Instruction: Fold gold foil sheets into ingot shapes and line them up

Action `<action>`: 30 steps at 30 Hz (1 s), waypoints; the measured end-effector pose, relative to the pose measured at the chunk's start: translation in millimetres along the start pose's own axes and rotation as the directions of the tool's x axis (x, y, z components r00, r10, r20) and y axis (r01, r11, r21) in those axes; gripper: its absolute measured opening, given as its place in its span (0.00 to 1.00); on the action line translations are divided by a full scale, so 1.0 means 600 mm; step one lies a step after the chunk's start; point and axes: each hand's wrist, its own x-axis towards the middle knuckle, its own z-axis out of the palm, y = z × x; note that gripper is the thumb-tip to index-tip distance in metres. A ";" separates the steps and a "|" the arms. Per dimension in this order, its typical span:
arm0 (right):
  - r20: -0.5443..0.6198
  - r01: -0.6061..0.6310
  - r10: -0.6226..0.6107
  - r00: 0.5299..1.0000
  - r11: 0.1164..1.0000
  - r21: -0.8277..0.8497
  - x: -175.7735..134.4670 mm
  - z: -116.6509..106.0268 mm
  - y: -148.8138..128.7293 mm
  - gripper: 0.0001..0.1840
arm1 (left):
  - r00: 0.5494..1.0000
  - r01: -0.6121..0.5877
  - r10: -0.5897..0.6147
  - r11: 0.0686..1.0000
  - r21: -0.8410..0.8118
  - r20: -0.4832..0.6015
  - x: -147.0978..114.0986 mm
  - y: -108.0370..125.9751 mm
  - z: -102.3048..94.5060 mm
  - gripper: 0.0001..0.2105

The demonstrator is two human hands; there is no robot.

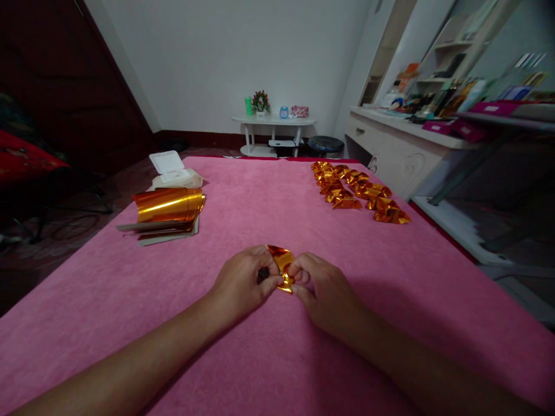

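Note:
A small folded sheet of shiny gold foil paper (283,260) is held between my two hands, just above the pink cloth at the middle of the table. My left hand (247,277) pinches its left side between thumb and fingers. From the other side my right hand (323,283) grips the right edge, thumb below and curled fingers above. Parts of the foil are hidden behind the fingers. To the left lies a stack of gold foil paper (169,205), its top sheets curling up. Folded gold foil pieces (332,188) stand in two rows at the far right.
A pink cloth (243,202) covers the table. Behind the foil stack sits an open white plastic box (168,164) on a pale bag. A white dresser (399,138) with bottles stands right; a small white table (273,121) and a round stool (326,143) are beyond.

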 end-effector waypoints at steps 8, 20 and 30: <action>0.008 0.004 -0.004 1.000 1.000 0.002 0.000 -0.002 0.000 0.11 | 1.000 -0.008 0.008 0.997 -0.077 -0.008 0.003 0.005 -0.005 0.05; 0.007 -0.003 0.003 1.000 1.000 0.024 -0.001 -0.002 0.000 0.10 | 0.998 -0.060 0.059 0.989 -0.136 -0.010 0.003 0.004 -0.002 0.05; 0.009 -0.040 0.039 0.999 0.997 0.068 -0.006 -0.004 0.000 0.11 | 0.999 -0.020 0.017 0.998 -0.064 -0.051 -0.007 0.000 0.001 0.08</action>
